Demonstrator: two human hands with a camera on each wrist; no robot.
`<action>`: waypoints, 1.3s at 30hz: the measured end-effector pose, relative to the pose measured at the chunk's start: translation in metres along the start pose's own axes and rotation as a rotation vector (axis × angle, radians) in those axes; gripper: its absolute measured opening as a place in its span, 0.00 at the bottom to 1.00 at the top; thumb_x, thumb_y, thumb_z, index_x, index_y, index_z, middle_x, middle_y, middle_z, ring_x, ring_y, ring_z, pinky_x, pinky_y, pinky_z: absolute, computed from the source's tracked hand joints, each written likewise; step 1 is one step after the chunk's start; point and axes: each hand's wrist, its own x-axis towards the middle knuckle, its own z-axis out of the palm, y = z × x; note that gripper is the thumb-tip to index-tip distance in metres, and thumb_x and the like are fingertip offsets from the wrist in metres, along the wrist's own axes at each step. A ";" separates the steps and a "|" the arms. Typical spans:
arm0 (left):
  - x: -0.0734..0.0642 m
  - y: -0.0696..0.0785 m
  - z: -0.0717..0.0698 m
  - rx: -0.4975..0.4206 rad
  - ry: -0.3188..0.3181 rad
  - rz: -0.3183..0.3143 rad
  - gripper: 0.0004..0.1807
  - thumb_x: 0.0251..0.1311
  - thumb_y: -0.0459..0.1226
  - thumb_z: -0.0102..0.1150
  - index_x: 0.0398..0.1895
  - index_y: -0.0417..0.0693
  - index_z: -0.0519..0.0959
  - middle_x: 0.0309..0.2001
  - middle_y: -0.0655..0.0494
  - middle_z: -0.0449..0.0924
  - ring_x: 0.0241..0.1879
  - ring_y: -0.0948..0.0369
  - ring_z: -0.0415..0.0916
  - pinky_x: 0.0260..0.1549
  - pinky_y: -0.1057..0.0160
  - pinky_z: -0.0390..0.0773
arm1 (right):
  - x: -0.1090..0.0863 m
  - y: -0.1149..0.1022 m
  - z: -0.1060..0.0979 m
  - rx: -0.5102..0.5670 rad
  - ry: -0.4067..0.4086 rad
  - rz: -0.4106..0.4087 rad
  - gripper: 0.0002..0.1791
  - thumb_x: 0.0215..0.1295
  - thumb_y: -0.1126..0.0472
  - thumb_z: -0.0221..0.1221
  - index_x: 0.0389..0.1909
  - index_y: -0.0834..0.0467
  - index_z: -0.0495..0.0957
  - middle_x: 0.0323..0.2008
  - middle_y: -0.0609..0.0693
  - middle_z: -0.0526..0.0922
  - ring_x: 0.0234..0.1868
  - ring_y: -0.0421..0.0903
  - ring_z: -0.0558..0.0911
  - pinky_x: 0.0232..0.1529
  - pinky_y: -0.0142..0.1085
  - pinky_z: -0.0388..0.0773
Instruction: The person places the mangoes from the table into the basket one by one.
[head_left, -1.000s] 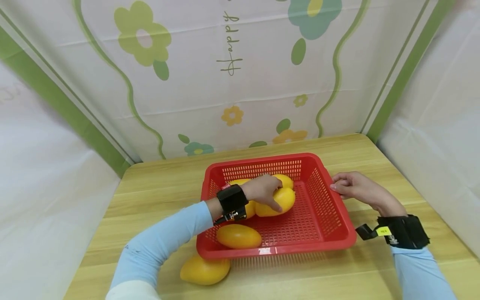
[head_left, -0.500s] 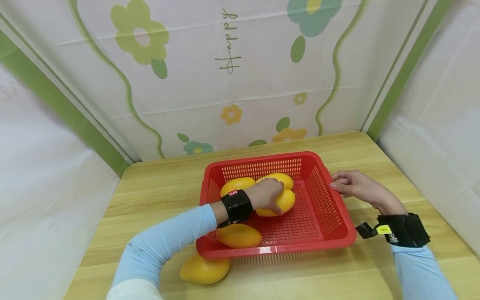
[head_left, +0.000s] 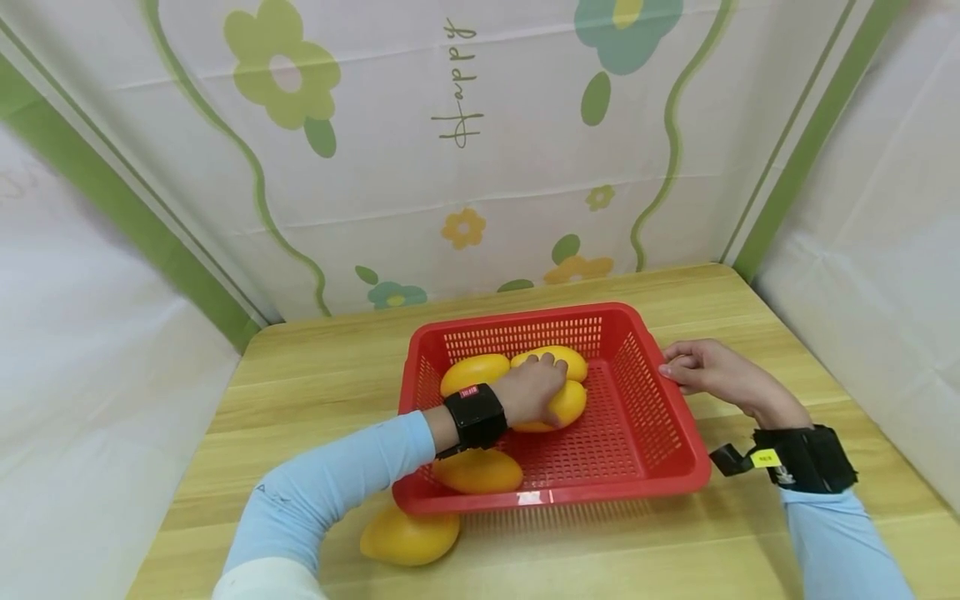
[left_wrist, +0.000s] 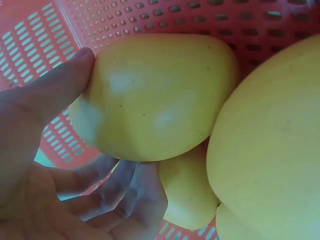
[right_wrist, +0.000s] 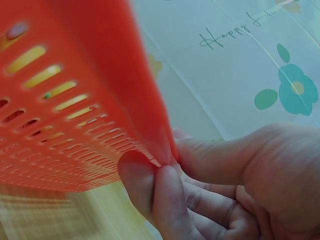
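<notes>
My left hand (head_left: 532,392) reaches into a red plastic basket (head_left: 607,492) and grips a yellow mango (head_left: 572,404). In the left wrist view, the thumb lies at one end of that mango (left_wrist: 160,97) and the fingers curl under its side. Two more mangoes, one at the back left (head_left: 474,372) and one at the back (head_left: 567,360), lie close by. A deeper-yellow mango (head_left: 480,472) sits near the basket's front left corner, partly behind the wrist strap. My right hand (head_left: 716,379) pinches the basket's right rim (right_wrist: 150,115) between thumb and fingers.
Another mango (head_left: 411,537) lies on the wooden table (head_left: 322,367), against the basket's front left corner. White cloth with flowers (head_left: 510,167) closes off the back, and plain white cloth stands at both sides.
My left hand has turned a little over the front mango and its fingers have closed in around it. The mango has shifted slightly left. The right hand keeps its hold on the rim.
</notes>
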 end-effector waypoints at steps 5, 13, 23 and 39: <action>0.000 0.000 0.000 0.012 0.009 0.000 0.37 0.54 0.53 0.72 0.61 0.43 0.71 0.51 0.49 0.77 0.47 0.54 0.76 0.44 0.62 0.78 | 0.000 -0.001 0.000 0.003 -0.002 -0.002 0.19 0.76 0.60 0.53 0.54 0.74 0.70 0.39 0.59 0.88 0.38 0.42 0.87 0.44 0.39 0.84; -0.007 -0.003 -0.008 -0.005 -0.022 -0.010 0.40 0.56 0.52 0.71 0.66 0.42 0.68 0.55 0.47 0.77 0.52 0.54 0.77 0.51 0.61 0.78 | 0.001 0.000 0.002 -0.007 -0.006 0.002 0.19 0.76 0.60 0.52 0.54 0.74 0.70 0.38 0.56 0.88 0.38 0.43 0.87 0.44 0.38 0.84; -0.041 -0.021 -0.027 -0.295 -0.001 -0.002 0.30 0.63 0.47 0.66 0.62 0.41 0.71 0.47 0.49 0.77 0.35 0.60 0.72 0.34 0.69 0.74 | 0.000 0.001 0.000 -0.016 -0.017 -0.016 0.21 0.75 0.59 0.54 0.56 0.74 0.69 0.41 0.59 0.88 0.40 0.42 0.87 0.44 0.38 0.84; -0.087 -0.042 -0.033 -0.500 0.131 -0.008 0.22 0.63 0.43 0.66 0.56 0.45 0.73 0.48 0.49 0.77 0.49 0.55 0.76 0.46 0.63 0.77 | 0.000 0.003 -0.001 -0.007 -0.026 -0.029 0.22 0.76 0.60 0.52 0.57 0.76 0.67 0.40 0.54 0.88 0.39 0.42 0.88 0.43 0.36 0.84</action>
